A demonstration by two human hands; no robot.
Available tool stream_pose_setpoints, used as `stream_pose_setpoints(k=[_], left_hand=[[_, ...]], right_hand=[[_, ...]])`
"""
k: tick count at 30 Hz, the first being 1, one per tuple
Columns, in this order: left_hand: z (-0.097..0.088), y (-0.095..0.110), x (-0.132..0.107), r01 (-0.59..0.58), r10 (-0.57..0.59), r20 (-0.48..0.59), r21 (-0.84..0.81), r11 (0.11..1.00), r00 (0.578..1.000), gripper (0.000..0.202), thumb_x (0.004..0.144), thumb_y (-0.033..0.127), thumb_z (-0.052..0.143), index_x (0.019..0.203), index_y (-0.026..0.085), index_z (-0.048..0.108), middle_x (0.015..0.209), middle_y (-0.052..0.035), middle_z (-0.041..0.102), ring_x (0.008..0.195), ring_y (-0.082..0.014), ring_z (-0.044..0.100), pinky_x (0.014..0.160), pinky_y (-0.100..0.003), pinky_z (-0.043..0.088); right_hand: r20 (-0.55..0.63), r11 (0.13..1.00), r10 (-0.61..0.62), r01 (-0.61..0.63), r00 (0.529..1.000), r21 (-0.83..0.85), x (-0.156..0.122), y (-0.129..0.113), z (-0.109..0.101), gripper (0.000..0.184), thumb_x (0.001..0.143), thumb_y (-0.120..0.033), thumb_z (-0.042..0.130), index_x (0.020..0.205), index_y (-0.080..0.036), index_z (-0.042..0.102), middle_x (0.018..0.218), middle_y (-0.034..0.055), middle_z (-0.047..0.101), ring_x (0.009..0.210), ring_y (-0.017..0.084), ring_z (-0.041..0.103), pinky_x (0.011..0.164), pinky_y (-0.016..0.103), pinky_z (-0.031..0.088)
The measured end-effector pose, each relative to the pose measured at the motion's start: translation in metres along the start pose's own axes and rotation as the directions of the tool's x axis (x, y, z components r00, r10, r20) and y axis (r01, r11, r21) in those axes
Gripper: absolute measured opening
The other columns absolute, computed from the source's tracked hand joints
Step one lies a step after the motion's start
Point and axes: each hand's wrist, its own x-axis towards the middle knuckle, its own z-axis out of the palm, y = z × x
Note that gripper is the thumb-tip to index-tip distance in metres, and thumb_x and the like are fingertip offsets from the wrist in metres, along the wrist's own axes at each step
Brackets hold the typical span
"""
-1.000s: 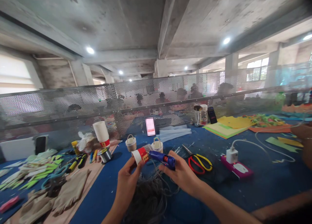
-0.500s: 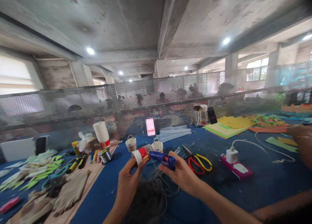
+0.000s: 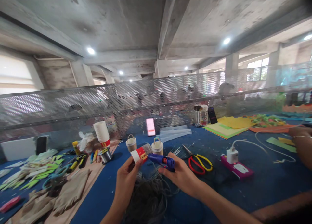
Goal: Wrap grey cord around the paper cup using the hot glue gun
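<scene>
My left hand [image 3: 128,177] is closed on a red and white paper cup [image 3: 139,154], tilted on its side, with grey cord wound round its far end. In my right hand [image 3: 181,175] is a blue hot glue gun [image 3: 161,159], its nozzle at the cup's side; whether it touches I cannot tell. Behind the cup stand two small pale cups with looped handles, one to the left [image 3: 131,143] and one partly hidden by the work [image 3: 157,147]. Beneath my hands lies a tangled heap of grey cord [image 3: 148,198].
Red and yellow scissors [image 3: 200,164] lie right of my hand. Further right is a magenta power strip [image 3: 237,167] with a white charger. A stack of paper cups [image 3: 101,133], a wire spool [image 3: 105,155] and gloves [image 3: 71,191] are left. Another person's arm [image 3: 302,143] reaches in at right.
The cup in my left hand has turned slightly, showing more of its red side and the wound cord. The glue gun's nozzle has shifted a little left along it.
</scene>
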Motion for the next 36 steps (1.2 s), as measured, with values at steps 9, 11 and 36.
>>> stream_pose_setpoints(k=[9, 11, 36], left_hand=[[-0.0005, 0.0073, -0.0009, 0.054, -0.056, -0.020, -0.080, 0.995, 0.998, 0.037, 0.081, 0.043, 0.069, 0.107, 0.017, 0.074, 0.097, -0.0031, 0.076, 0.096, -0.0224, 0.065, 0.088, -0.030, 0.049], [-0.0006, 0.0087, -0.0012, 0.062, -0.065, -0.025, -0.090, 0.994, 0.998, 0.038, 0.081, 0.043, 0.069, 0.108, 0.016, 0.073, 0.098, -0.0039, 0.076, 0.096, -0.0225, 0.065, 0.089, -0.031, 0.049], [0.0005, 0.0017, -0.0002, 0.073, -0.071, 0.021, -0.105, 0.992, 0.997, 0.040, 0.082, 0.042, 0.068, 0.112, 0.016, 0.071, 0.107, -0.0057, 0.075, 0.102, -0.0253, 0.065, 0.093, -0.035, 0.048]], right_hand=[[0.000, 1.000, 0.011, -0.011, 1.000, 0.017, -0.0003, 0.0017, 0.0004, 0.021, 0.086, -0.039, 0.067, 0.086, -0.021, 0.055, 0.086, -0.0018, 0.053, 0.077, 0.013, 0.050, 0.067, 0.020, 0.042], [0.003, 1.000, 0.010, -0.010, 1.000, 0.013, -0.0004, 0.0021, 0.0007, 0.021, 0.086, -0.039, 0.067, 0.086, -0.021, 0.056, 0.086, -0.0013, 0.054, 0.079, 0.014, 0.051, 0.068, 0.021, 0.042], [-0.016, 0.999, -0.011, 0.011, 1.000, -0.035, 0.0001, 0.0037, 0.0006, 0.022, 0.088, -0.042, 0.064, 0.089, -0.021, 0.058, 0.085, -0.0008, 0.051, 0.074, 0.013, 0.049, 0.062, 0.021, 0.041]])
